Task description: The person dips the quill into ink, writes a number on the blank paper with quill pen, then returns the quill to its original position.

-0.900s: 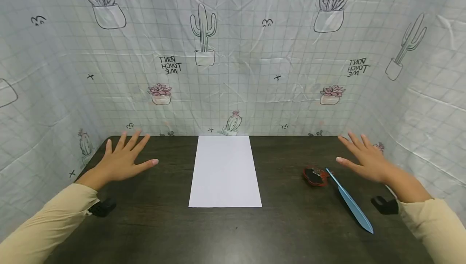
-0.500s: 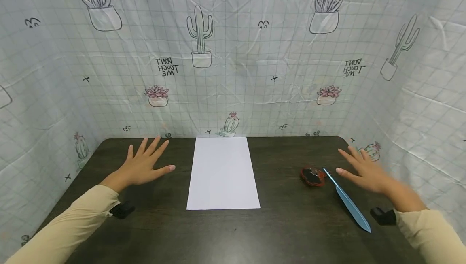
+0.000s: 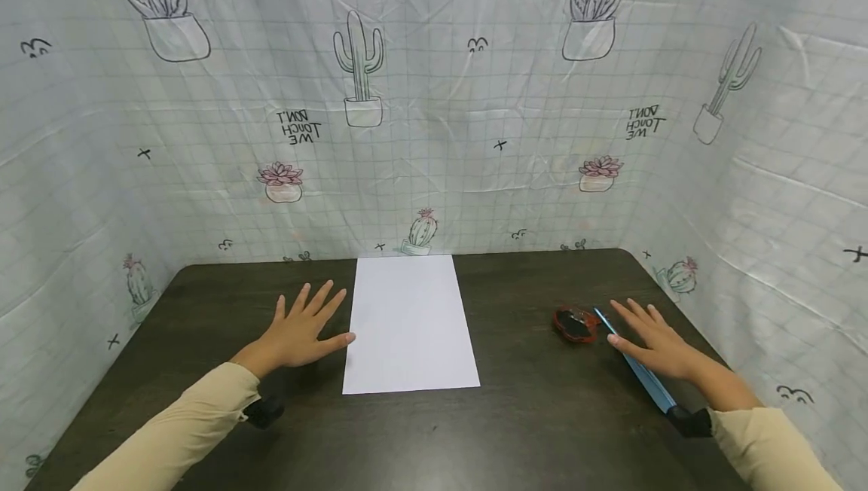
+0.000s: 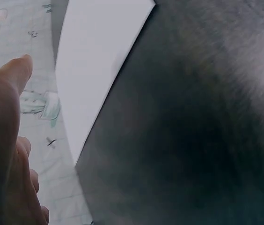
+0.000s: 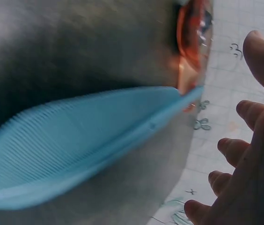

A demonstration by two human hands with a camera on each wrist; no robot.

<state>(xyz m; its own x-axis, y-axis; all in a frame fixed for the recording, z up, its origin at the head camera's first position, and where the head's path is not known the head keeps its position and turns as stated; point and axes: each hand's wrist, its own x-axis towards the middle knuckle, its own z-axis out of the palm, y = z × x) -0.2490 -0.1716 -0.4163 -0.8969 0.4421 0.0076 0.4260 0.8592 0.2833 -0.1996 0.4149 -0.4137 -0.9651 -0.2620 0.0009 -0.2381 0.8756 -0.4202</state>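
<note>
A white sheet of paper [image 3: 411,325] lies flat on the dark table. My left hand [image 3: 295,334] hovers palm down with fingers spread, its thumb tip overlapping the sheet's left edge in the head view. On the right, a light-blue feather-shaped pen [image 3: 649,381] lies slantwise. My right hand [image 3: 659,346], fingers extended, is over the pen and partly hides it in the head view. By the pen's thin end sits a small red-rimmed dish [image 3: 575,324] with a black middle. From the right wrist, the ribbed blue vane of the pen [image 5: 76,136] shows large and nearby. Both hands hold nothing.
A pale grid-patterned cloth [image 3: 434,99] with printed cacti hangs behind the table and along both sides. Dark wrist cameras [image 3: 264,410] sit under the beige sleeves [image 3: 183,419]. The table's [image 3: 434,438] back edge runs along the cloth.
My left hand has moved right and nearer, reaching the paper's left edge. The right hand has come in leftward and lower, now overlapping the blue pen. The head view has shifted slightly.
</note>
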